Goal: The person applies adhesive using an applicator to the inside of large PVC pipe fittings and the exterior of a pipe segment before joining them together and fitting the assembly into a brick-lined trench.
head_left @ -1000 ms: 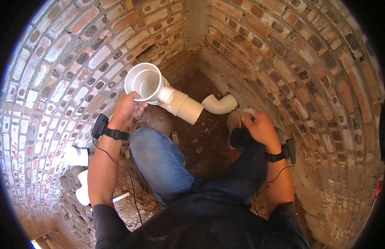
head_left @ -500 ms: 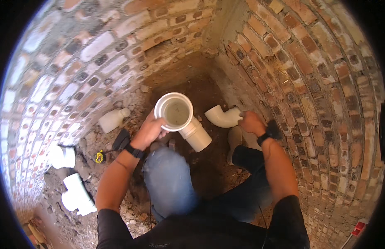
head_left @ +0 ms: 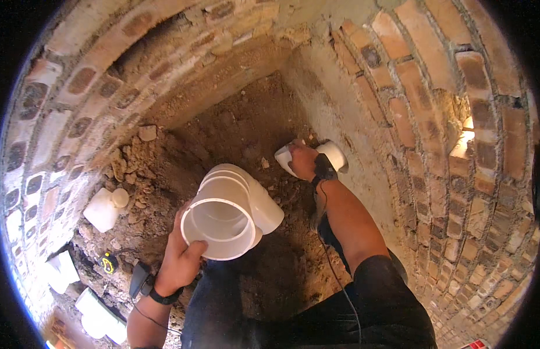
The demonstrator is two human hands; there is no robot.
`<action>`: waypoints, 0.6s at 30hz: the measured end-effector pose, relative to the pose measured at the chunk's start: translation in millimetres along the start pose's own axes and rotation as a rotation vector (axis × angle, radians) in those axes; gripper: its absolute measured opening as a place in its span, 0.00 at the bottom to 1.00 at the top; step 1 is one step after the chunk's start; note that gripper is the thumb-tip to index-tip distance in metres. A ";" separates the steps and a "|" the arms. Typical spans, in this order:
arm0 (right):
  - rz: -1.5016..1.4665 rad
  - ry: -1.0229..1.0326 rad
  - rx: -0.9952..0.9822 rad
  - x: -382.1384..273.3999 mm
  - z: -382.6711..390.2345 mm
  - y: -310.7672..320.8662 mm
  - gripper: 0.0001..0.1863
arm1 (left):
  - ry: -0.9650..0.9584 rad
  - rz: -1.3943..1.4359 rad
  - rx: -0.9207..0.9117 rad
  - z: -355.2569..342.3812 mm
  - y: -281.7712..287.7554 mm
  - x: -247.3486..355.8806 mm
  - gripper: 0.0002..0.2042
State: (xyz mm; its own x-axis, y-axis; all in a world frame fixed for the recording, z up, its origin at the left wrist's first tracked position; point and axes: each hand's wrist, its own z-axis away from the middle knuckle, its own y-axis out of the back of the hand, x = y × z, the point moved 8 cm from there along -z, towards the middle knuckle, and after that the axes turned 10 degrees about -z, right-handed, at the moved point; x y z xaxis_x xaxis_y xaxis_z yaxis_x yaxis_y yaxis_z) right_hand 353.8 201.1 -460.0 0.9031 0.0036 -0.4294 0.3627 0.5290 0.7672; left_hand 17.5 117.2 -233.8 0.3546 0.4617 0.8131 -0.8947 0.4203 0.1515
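Observation:
My left hand [head_left: 187, 254] grips a large white plastic pipe branch fitting [head_left: 267, 203] by the rim of its near opening, thumb inside the mouth. The wide round opening faces me, and a side branch points to the right. Farther off, my right hand [head_left: 303, 161] is closed over the left end of a white pipe elbow [head_left: 332, 155], which is low beside the right wall. That hand hides the elbow's middle, and the fingertips are mostly out of sight. Bands with small dark devices circle both wrists.
Brick walls [head_left: 415, 99] rise close on both sides and meet at a far corner. Loose dirt [head_left: 223, 128] covers the ground. To the left lie a white plastic bottle [head_left: 104, 209], a yellow-black tape measure [head_left: 109, 263] and another white pipe fitting [head_left: 98, 314].
The view has shifted forward. In my left hand the branch fitting has turned, its opening now tilted toward me. My right hand has moved from the elbow's right end to its left end.

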 end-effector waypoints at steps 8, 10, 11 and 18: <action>0.072 0.085 0.139 -1.6 46.8 12.3 0.19 | 0.040 0.125 0.036 20.6 -10.5 -13.4 0.34; 0.030 0.116 0.168 -9.7 64.8 21.9 0.21 | 0.066 0.136 0.042 25.0 -8.0 -30.3 0.33; 0.031 0.116 0.175 -10.9 67.5 28.5 0.21 | 0.116 0.147 0.046 26.3 -6.1 -38.5 0.32; 0.103 0.060 0.076 -9.9 73.1 27.1 0.22 | 0.006 0.166 0.071 22.5 -19.4 -35.0 0.30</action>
State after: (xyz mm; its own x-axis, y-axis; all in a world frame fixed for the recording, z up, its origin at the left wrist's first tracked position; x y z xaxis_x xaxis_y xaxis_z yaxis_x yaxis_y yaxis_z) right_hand 371.6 153.3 -400.1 0.9218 0.1062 -0.3729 0.2876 0.4577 0.8413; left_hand 16.4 75.4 -252.5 0.2019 0.5252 0.8267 -0.9579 0.2818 0.0549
